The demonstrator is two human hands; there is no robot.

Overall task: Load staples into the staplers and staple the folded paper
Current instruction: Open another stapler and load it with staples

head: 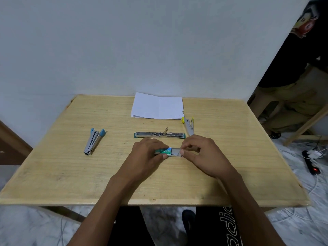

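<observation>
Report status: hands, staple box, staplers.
Left hand holds staple box; right hand pinches its inner tray, slid partway out. Green stapler lies open flat, unloaded. Folded paper untouched. Nothing blocking.

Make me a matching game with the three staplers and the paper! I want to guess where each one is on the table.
Things:
1. blue stapler
2. yellow stapler
3. green stapler
4. folded paper

Places:
A. far edge, by the wall
B. opened flat, just beyond the hands
C. left side, alone
D. right of the paper's near corner

Pairs: 1-C, 2-D, 3-B, 4-A
</observation>
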